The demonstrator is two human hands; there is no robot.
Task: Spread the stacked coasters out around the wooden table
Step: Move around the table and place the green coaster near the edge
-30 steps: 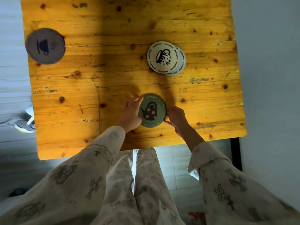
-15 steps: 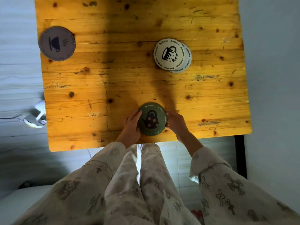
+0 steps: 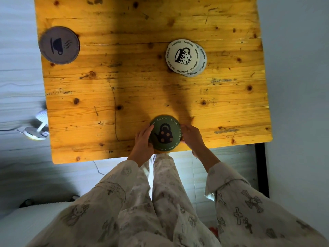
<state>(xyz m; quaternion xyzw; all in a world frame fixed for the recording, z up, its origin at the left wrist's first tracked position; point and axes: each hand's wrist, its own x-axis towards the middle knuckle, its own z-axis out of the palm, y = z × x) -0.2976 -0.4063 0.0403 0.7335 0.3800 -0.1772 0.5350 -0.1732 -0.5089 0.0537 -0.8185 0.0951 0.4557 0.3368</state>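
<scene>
A round green coaster (image 3: 165,133), printed with a dotted teapot, is held at the near edge of the knotty pine worktop (image 3: 124,82), clasped between the grip of the left hand (image 3: 143,142) and the right hand (image 3: 191,135). Farther off, two overlapped cream coasters (image 3: 184,57) are seen at the right, and a grey coaster (image 3: 59,45) at the far left corner.

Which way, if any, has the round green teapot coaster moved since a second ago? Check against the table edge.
Yes. The round green teapot coaster slid toward the yellow wooden table's near edge, which its rim now reaches.
</scene>
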